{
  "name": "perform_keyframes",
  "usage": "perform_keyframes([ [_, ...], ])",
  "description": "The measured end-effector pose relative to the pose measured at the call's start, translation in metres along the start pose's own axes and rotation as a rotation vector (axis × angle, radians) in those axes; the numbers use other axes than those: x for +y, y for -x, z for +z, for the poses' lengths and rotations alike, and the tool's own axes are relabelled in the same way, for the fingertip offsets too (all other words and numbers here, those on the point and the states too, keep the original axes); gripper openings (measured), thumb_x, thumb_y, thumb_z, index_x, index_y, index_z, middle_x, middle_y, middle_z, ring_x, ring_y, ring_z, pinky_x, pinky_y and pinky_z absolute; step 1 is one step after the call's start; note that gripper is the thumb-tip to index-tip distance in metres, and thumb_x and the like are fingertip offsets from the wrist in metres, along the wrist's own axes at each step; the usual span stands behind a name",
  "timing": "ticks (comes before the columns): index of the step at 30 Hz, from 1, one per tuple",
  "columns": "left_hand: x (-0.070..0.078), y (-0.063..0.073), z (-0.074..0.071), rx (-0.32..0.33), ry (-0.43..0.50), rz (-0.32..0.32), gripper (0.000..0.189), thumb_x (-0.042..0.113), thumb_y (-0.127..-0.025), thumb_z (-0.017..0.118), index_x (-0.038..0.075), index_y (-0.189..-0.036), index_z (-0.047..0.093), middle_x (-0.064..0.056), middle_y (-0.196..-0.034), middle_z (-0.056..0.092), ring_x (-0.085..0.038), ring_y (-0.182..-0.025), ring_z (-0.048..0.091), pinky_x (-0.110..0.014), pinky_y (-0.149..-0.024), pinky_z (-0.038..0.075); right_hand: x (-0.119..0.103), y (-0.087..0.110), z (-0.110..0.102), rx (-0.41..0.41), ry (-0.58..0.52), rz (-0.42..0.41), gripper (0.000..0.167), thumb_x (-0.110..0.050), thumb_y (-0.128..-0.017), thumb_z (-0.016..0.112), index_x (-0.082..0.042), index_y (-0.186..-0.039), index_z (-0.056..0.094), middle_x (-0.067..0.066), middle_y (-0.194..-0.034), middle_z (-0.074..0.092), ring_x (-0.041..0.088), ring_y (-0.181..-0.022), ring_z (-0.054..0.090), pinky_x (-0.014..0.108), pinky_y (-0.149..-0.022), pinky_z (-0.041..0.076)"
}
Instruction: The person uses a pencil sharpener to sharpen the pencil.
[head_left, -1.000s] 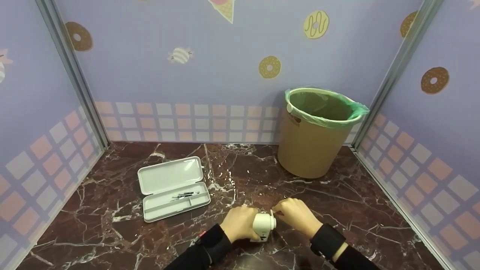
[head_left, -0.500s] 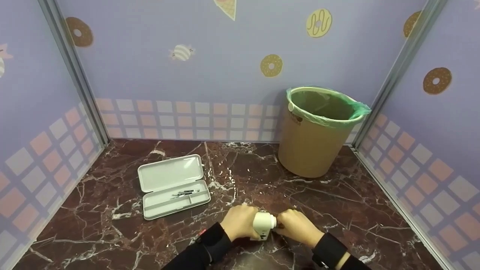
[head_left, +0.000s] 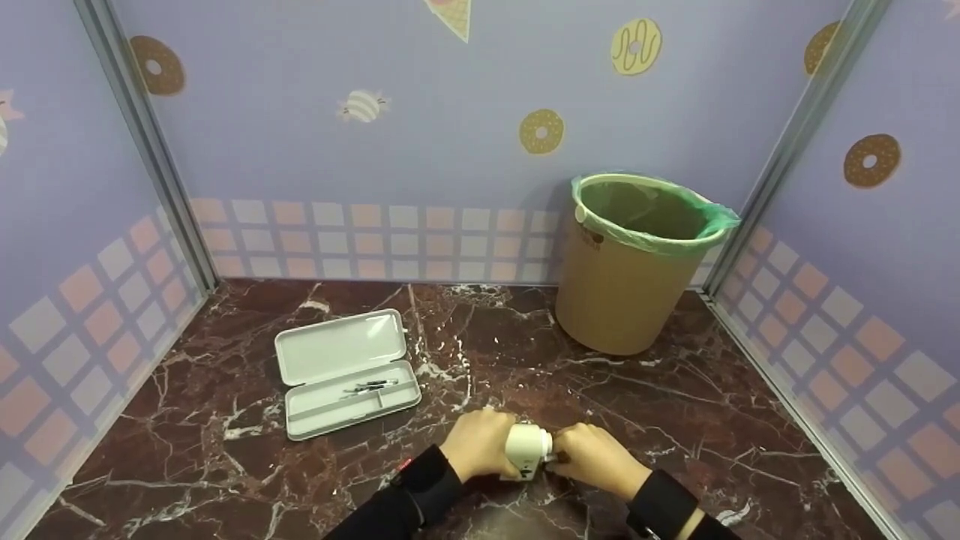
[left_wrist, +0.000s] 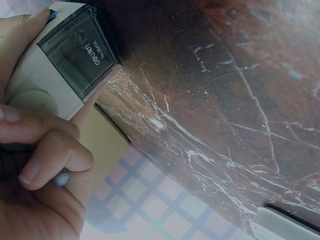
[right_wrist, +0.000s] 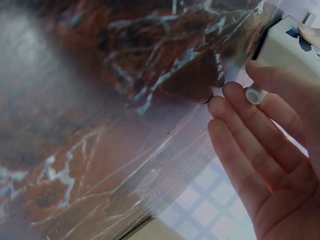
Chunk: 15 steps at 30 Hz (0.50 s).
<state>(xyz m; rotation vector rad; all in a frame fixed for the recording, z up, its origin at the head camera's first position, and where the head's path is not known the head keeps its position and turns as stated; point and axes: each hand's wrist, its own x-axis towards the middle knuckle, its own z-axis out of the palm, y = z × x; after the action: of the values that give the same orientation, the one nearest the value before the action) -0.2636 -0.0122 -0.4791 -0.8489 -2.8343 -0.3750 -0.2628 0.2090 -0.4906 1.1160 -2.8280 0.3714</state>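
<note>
A white pencil sharpener with a clear drawer is tilted in my left hand, whose fingers wrap its back and sides. In the left wrist view, the small round grey end of a thin stick pokes out between the curled fingers; the rest of it is hidden. My right hand is at the sharpener's right side. In the right wrist view, its thumb and forefinger pinch the white crank knob, while the other fingers extend loosely.
A pale pencil case lies open at left, with several thin dark pens or leads inside. A tan bin with a green liner stands at the back right. Patterned panels enclose the marble tabletop.
My right hand has shifted lower around the sharpener's side, and the crank has turned with it. The left hand keeps its grip in nearly the same spot.
</note>
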Motion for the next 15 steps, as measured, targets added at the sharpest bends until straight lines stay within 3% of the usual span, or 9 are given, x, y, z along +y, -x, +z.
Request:
perform_keyframes([
  [7, 0.001, 0.0, 0.0, -0.005, 0.005, -0.004, 0.051, 0.04, -0.053, 0.096, 0.013, -0.086, 0.069, 0.001, -0.076, 0.07, -0.016, -0.065, 0.064, -0.028, -0.056, 0.051, 0.0, -0.002, -0.007, -0.015, -0.089, 0.051, 0.017, -0.02, -0.077, 0.088, -0.012, -0.083, 0.074, -0.004, -0.071, 0.071, -0.006, -0.059, 0.043, 0.017, -0.055, 0.041],
  [12, 0.0, 0.0, 0.0, -0.002, 0.001, -0.003, 0.05, 0.041, -0.053, 0.096, 0.013, -0.085, 0.069, 0.001, -0.075, 0.069, -0.016, -0.064, 0.063, -0.029, -0.054, 0.05, 0.0, -0.005, -0.013, 0.008, -0.171, 0.049, 0.045, -0.027, -0.076, 0.09, -0.008, -0.114, 0.076, 0.002, -0.1, 0.081, 0.006, -0.078, 0.071, 0.025, -0.069, 0.057],
  [15, 0.0, 0.0, 0.0, 0.0, 0.002, 0.005, 0.05, 0.042, -0.053, 0.096, 0.014, -0.084, 0.069, 0.003, -0.074, 0.069, -0.015, -0.064, 0.063, -0.028, -0.054, 0.049, -0.003, -0.007, -0.016, 0.019, -0.197, 0.025, 0.058, -0.032, -0.077, 0.089, -0.003, -0.125, 0.071, 0.008, -0.113, 0.079, 0.018, -0.097, 0.077, 0.031, -0.082, 0.061],
])
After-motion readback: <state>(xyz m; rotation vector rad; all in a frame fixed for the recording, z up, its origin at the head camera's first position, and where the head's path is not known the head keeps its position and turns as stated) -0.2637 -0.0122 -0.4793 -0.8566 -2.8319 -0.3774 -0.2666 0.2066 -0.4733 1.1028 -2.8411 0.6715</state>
